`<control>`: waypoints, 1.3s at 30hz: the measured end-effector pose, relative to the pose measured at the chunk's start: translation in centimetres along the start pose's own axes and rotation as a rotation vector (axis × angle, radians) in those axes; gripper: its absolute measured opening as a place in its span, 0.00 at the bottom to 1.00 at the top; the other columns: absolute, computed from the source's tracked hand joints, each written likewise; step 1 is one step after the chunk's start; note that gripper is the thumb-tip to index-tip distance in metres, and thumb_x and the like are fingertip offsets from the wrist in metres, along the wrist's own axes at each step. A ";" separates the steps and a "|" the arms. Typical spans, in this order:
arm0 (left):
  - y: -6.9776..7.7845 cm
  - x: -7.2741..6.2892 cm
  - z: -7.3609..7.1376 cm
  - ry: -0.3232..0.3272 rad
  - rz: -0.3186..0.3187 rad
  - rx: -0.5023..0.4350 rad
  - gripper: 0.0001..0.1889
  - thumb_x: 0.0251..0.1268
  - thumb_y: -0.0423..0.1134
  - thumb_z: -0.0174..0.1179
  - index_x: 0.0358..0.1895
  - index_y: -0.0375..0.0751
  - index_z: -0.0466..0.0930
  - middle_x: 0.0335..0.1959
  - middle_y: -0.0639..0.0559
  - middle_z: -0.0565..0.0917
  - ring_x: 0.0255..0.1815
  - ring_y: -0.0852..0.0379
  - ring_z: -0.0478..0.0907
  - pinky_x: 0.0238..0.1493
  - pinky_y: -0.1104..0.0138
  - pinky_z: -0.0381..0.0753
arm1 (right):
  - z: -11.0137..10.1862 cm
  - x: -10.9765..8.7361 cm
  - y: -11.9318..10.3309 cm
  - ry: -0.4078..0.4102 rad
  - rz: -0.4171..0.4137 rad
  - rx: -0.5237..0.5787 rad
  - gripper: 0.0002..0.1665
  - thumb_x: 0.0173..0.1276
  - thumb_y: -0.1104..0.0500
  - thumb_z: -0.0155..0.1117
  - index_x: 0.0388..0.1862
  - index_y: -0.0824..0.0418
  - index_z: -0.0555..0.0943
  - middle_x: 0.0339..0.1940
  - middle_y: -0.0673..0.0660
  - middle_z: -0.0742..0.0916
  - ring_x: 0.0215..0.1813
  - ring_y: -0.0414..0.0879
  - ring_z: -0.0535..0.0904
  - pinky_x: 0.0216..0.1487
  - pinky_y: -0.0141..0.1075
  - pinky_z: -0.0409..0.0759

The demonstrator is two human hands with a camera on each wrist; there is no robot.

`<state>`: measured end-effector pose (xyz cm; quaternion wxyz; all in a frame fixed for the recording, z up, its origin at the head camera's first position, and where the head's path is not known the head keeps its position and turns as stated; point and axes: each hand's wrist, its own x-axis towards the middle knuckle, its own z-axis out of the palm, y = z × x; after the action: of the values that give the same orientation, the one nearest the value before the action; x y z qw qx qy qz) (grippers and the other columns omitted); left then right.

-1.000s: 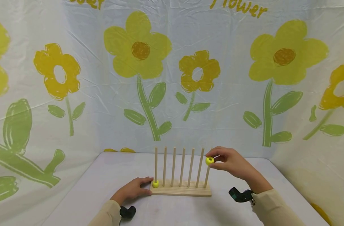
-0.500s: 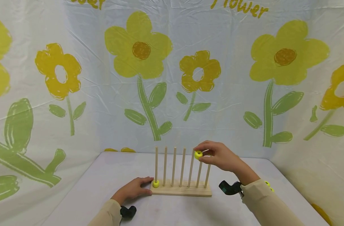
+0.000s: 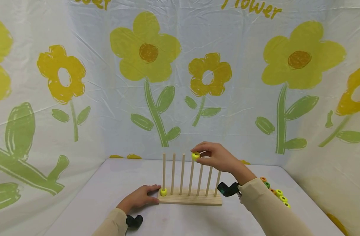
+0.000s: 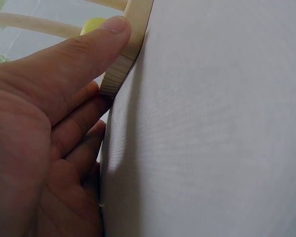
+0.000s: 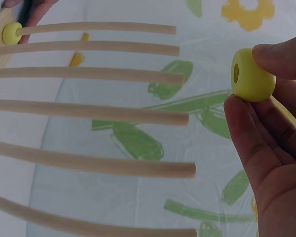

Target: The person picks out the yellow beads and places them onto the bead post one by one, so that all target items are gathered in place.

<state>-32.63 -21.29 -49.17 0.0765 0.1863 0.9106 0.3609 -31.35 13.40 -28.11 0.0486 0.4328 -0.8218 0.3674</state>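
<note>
My right hand (image 3: 216,158) pinches a yellow wooden bead (image 3: 195,156) between thumb and fingertips, up at the level of the peg tops near the middle of the rack. In the right wrist view the held bead (image 5: 252,76) shows its hole facing the pegs, apart from their ends. The wooden peg rack (image 3: 191,199) has a flat base with several upright pegs. Around the foot of its leftmost peg sits another yellow bead (image 3: 163,192). My left hand (image 3: 141,196) grips the left end of the base, thumb (image 4: 116,24) along the front edge, fingers behind.
Loose beads lie on the white table right of the rack, partly behind the right sleeve: an orange bead (image 3: 263,179), a green bead (image 3: 266,185) and several yellow beads (image 3: 283,198) among them. A flowered cloth (image 3: 242,131) hangs behind and at both sides.
My right hand has carried the yellow bead leftward and slightly up, from the rightmost peg toward the middle pegs. Loose beads at the right have come into sight. My left hand has stayed put.
</note>
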 end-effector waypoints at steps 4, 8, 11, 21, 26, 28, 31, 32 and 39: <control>0.0 0.0 0.0 -0.003 -0.017 -0.008 0.37 0.54 0.58 0.67 0.68 0.50 0.71 0.71 0.43 0.70 0.73 0.36 0.62 0.69 0.39 0.61 | 0.3 0.9 -0.2 0.000 0.012 -0.008 0.19 0.66 0.59 0.67 0.56 0.55 0.81 0.53 0.54 0.83 0.53 0.45 0.81 0.53 0.32 0.83; 0.0 0.0 0.0 -0.004 -0.019 -0.010 0.37 0.55 0.58 0.67 0.68 0.51 0.71 0.71 0.44 0.70 0.73 0.37 0.62 0.69 0.38 0.61 | 0.5 1.7 -0.4 0.001 0.038 -0.004 0.19 0.66 0.59 0.66 0.57 0.54 0.81 0.55 0.53 0.83 0.54 0.46 0.82 0.53 0.32 0.83; 0.0 0.0 0.0 -0.004 -0.015 -0.006 0.37 0.55 0.58 0.67 0.68 0.51 0.71 0.71 0.44 0.69 0.73 0.37 0.62 0.69 0.39 0.60 | 0.6 2.2 -0.6 -0.008 0.053 0.001 0.19 0.67 0.58 0.65 0.58 0.54 0.81 0.56 0.53 0.83 0.56 0.47 0.81 0.53 0.33 0.83; 0.2 -0.2 0.0 0.002 0.007 -0.004 0.37 0.55 0.56 0.68 0.68 0.49 0.71 0.71 0.41 0.70 0.73 0.36 0.62 0.70 0.39 0.60 | 1.3 4.0 -0.8 -0.023 0.091 0.055 0.20 0.67 0.58 0.65 0.58 0.53 0.80 0.58 0.54 0.83 0.58 0.48 0.82 0.52 0.34 0.84; 0.4 -0.3 -0.1 0.004 0.001 -0.014 0.37 0.54 0.55 0.69 0.68 0.48 0.71 0.71 0.40 0.69 0.73 0.35 0.61 0.70 0.38 0.59 | 1.9 5.0 -0.7 -0.026 0.101 0.057 0.20 0.67 0.59 0.65 0.58 0.53 0.80 0.58 0.54 0.83 0.58 0.48 0.82 0.53 0.35 0.83; 0.4 -0.3 -0.1 0.004 0.001 -0.014 0.37 0.54 0.55 0.69 0.68 0.48 0.71 0.71 0.40 0.69 0.73 0.35 0.61 0.70 0.38 0.58 | 2.2 5.4 -0.6 -0.027 0.108 0.057 0.20 0.67 0.59 0.65 0.59 0.53 0.80 0.58 0.54 0.83 0.58 0.48 0.82 0.54 0.35 0.83; 0.5 -0.3 -0.1 0.000 -0.002 -0.017 0.37 0.54 0.55 0.69 0.68 0.48 0.71 0.71 0.40 0.69 0.73 0.35 0.61 0.70 0.38 0.58 | 2.6 5.9 -0.5 -0.032 0.122 0.062 0.20 0.67 0.59 0.65 0.59 0.53 0.80 0.58 0.54 0.83 0.58 0.47 0.81 0.55 0.35 0.83; 0.5 -0.3 -0.1 -0.002 -0.004 -0.018 0.37 0.54 0.55 0.69 0.68 0.48 0.71 0.71 0.40 0.69 0.73 0.35 0.61 0.70 0.38 0.58 | 2.7 6.0 -0.5 -0.032 0.126 0.063 0.20 0.67 0.59 0.65 0.59 0.53 0.80 0.58 0.53 0.83 0.59 0.47 0.81 0.55 0.35 0.82; 0.3 -0.2 -0.1 -0.001 -0.018 -0.034 0.37 0.53 0.56 0.70 0.67 0.49 0.72 0.71 0.40 0.69 0.73 0.35 0.61 0.70 0.38 0.58 | 3.5 7.0 -0.4 -0.031 0.137 0.071 0.20 0.67 0.59 0.65 0.58 0.53 0.80 0.57 0.52 0.83 0.58 0.45 0.81 0.56 0.35 0.82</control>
<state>-32.35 -21.22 -48.86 0.0834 0.1770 0.9059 0.3757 -34.52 6.23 -27.63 -0.0050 0.3825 -0.8366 0.3921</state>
